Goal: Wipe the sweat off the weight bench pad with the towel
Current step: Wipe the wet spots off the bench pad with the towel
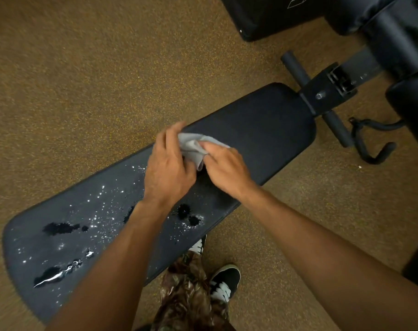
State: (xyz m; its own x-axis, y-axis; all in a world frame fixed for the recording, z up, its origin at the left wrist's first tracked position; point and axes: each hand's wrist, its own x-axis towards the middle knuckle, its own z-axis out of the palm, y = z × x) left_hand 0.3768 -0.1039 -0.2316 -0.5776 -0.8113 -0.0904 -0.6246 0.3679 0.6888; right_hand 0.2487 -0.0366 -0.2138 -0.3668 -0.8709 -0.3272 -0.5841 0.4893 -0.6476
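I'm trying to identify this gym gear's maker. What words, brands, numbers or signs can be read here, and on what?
No readable text anywhere.
White outline emblem on the black upholstered pad at the top: a line drawing, no letters, cut off by the frame.
Weight bench pad: no marking visible.

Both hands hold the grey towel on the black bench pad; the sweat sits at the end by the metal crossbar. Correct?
No. The head view shows the glistening sweat drops at the end of the black bench pad opposite the metal crossbar; rest correct.

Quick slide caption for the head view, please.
Left hand and right hand hold a grey towel on the bench pad; sweat glistens unwiped to their left.
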